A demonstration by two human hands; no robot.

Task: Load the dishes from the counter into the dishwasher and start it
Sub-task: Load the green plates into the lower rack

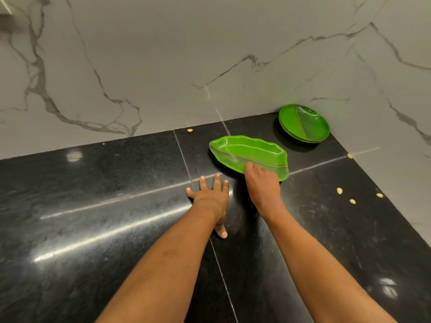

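Leaf dish (245, 152): green, leaf-shaped, lying toward the back right corner of the black worktop (105, 206), its long axis roughly along the back edge; whether its near rim is raised off the stone cannot be told.
Right grip (262, 183): fingers curled over the near rim of the dish at its right end, pinching it.
Left grip (210, 198): fingers spread, palm down on the worktop, just left of the dish and apart from it.
Round plates (303, 123): green stack in the back right corner, near both walls, apart from the dish.
Pale scraps (339, 190): small bits scattered near the right edge, one more (190, 130) at the back edge.
Walls (163, 66): grey-veined marble along the back and right edges.
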